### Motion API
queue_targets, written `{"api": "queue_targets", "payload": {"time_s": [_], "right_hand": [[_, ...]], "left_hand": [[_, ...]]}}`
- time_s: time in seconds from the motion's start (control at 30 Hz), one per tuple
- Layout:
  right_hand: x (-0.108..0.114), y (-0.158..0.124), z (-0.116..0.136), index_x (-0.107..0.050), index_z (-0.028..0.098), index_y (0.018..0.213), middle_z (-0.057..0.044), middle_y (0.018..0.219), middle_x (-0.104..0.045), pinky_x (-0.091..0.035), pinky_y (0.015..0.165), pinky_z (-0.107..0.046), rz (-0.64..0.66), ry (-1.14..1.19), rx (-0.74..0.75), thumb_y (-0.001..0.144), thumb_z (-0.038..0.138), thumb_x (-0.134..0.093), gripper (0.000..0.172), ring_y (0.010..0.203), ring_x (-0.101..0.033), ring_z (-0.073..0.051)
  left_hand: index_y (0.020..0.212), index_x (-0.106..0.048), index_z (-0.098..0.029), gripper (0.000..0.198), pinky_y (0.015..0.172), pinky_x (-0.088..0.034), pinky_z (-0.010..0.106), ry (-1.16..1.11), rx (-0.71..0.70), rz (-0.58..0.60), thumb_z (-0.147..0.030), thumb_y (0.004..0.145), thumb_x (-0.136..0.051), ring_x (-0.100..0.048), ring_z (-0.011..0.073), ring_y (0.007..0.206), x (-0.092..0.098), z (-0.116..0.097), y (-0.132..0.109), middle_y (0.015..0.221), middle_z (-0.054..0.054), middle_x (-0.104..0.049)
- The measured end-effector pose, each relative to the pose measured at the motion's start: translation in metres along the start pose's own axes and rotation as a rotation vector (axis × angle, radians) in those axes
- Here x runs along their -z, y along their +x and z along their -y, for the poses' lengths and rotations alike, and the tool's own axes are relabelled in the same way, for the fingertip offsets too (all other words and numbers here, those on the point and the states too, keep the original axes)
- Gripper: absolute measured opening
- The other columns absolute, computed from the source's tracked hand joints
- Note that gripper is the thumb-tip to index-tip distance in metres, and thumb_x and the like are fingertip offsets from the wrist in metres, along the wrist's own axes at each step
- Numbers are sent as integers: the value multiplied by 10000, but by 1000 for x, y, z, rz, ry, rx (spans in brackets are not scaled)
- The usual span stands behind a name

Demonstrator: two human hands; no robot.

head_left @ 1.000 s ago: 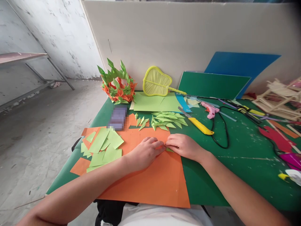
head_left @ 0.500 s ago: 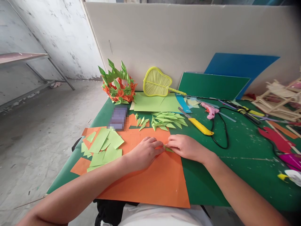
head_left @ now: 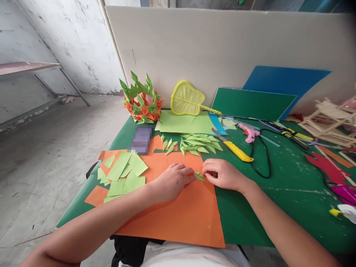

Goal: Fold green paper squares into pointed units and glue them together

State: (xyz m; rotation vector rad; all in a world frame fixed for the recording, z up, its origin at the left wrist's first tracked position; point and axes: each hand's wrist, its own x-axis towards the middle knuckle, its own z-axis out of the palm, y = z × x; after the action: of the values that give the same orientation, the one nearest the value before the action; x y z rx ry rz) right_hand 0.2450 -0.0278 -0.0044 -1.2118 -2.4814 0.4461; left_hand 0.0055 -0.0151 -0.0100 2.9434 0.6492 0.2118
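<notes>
Over the orange paper (head_left: 178, 218), my left hand (head_left: 175, 181) has its fingertips closed on the left end of a small folded green paper piece (head_left: 199, 176). My right hand (head_left: 222, 174) is at the piece's right end, thumb and fingers curled together; whether they grip its tip is too small to tell. Cut green paper pieces (head_left: 119, 168) lie in a loose pile left of my left hand. Beyond my hands is a heap of folded green leaf shapes (head_left: 200, 142), with several more beside it.
An orange and green folded-paper crown (head_left: 143, 104) stands at the back left near a blurred dark object (head_left: 141, 139). Right of the leaf heap lie a yellow cutter (head_left: 237, 151), a pink glue gun (head_left: 249, 132) and its black cable.
My right fingers have shifted slightly right, off the middle of the folded green piece, so more of it shows. My left hand has stayed in place. The view has tilted slightly.
</notes>
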Motion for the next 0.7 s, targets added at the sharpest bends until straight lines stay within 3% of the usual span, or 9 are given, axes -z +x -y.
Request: {"api": "queue_targets", "payload": {"time_s": [0.13, 0.33, 0.7], "right_hand": [[-9, 4, 1, -614, 209, 844, -24, 808, -594, -403, 571, -246, -78, 85, -99, 863, 177, -505, 115, 656, -529, -134], [-13, 9, 10, -558, 197, 725, -13, 771, -573, -380, 556, -238, -55, 31, -165, 850, 173, -542, 128, 671, -529, -134], [-19, 14, 11, -558, 196, 712, 5, 744, -581, -383, 550, -227, -36, 55, -251, 745, 103, -561, 98, 623, -521, -115]], "left_hand": [[1270, -521, -244, 383, 877, -393, 353, 4, 2, 4, -162, 905, -439, -503, 216, 1003, 0, 0, -1, 1222, 73, -546], [1279, -510, -243, 379, 864, -387, 360, 36, 18, 3, -176, 913, -433, -504, 226, 991, 1, -2, 0, 1118, 87, -540], [1251, -507, -226, 385, 867, -363, 378, 55, 9, 43, -156, 876, -455, -498, 228, 941, 3, -4, 2, 1039, 71, -572]]}}
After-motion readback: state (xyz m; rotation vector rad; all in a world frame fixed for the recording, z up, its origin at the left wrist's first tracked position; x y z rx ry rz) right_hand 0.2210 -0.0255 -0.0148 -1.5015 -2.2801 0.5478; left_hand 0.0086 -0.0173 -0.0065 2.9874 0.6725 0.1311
